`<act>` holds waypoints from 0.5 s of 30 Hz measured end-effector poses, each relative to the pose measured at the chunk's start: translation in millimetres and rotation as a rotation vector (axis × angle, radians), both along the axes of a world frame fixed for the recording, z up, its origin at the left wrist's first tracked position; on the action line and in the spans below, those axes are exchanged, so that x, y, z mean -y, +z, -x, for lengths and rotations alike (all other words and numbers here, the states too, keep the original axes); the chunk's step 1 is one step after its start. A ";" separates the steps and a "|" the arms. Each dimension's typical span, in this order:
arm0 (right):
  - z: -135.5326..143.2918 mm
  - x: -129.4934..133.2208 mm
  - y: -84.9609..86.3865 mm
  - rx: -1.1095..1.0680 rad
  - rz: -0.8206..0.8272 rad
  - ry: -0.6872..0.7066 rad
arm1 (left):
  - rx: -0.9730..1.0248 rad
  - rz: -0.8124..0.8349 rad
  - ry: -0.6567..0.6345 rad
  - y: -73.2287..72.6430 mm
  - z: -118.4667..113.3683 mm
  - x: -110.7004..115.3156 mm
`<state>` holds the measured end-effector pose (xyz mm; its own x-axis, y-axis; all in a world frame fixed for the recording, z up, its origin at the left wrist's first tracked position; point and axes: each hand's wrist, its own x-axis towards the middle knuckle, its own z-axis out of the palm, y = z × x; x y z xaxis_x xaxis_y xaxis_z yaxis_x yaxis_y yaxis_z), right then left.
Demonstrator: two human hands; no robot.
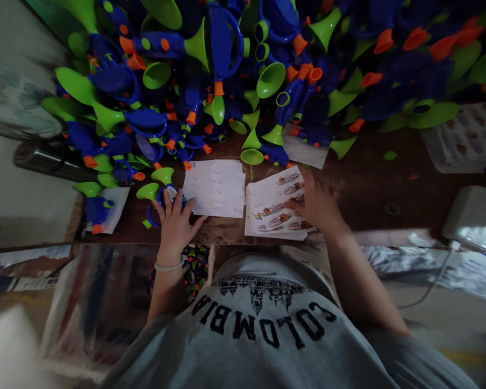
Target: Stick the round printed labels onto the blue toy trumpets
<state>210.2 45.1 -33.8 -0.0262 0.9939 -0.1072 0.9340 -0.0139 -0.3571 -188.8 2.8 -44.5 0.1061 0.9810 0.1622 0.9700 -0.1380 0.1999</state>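
My left hand (175, 226) is open, fingers spread, at the front edge of the table. Its fingertips reach a blue and green toy trumpet (149, 193), and I cannot tell how firmly they touch it. Just right of that hand lies a stack of whitish sheets (217, 186) with faint marks. Over the right side of a stack of sticker sheets (273, 210), printed with small rainbow and brown figures, rests my right hand (318, 205). Its thumb and fingers are apart, and part of the sheets is hidden beneath it.
A big heap of blue toy trumpets (227, 48) with green bells and orange mouthpieces covers the back of the table (364, 200). A dark cylinder (52, 159) lies at the left. At the right are a clear tray (465, 138) and a white box (476, 216) with a cable.
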 end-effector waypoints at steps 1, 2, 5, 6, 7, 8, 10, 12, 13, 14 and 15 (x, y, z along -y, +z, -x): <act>1.1 0.6 0.9 0.008 -0.005 -0.005 | 0.007 -0.006 0.007 0.0 -2.3 -0.7; 2.4 1.5 2.4 0.023 -0.010 -0.011 | 0.025 -0.028 0.020 0.9 -6.3 -2.0; 5.1 3.8 6.1 0.049 0.010 -0.006 | 0.150 -0.108 -0.006 5.5 -30.1 -7.7; 5.1 3.5 6.3 0.047 0.020 -0.006 | 0.210 -0.121 -0.050 6.9 -42.0 -9.6; 4.3 2.4 5.7 0.041 0.026 -0.006 | 0.274 -0.116 -0.105 7.8 -55.3 -11.4; 2.9 0.4 4.4 0.034 0.028 -0.001 | 0.331 -0.095 -0.162 8.1 -69.5 -13.1; -1.4 -5.6 0.3 0.010 0.028 0.038 | 0.379 -0.040 -0.235 6.2 -97.7 -17.1; -6.1 -12.5 -4.0 -0.025 0.038 0.096 | 0.344 0.006 -0.263 1.4 -121.7 -22.5; -8.0 -15.4 -5.7 -0.044 0.049 0.114 | 0.318 0.026 -0.272 -1.6 -131.2 -25.7; -9.4 -17.6 -6.9 -0.065 0.061 0.121 | 0.295 0.045 -0.282 -4.8 -139.0 -29.1; -10.1 -18.9 -7.7 -0.084 0.071 0.116 | 0.278 0.063 -0.292 -7.8 -145.2 -32.5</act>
<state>220.3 64.0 -41.4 -0.1522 0.9737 -0.1695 0.8975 0.0643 -0.4363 -43.6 35.3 -52.3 0.3419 0.9251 0.1650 0.7996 -0.3786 0.4662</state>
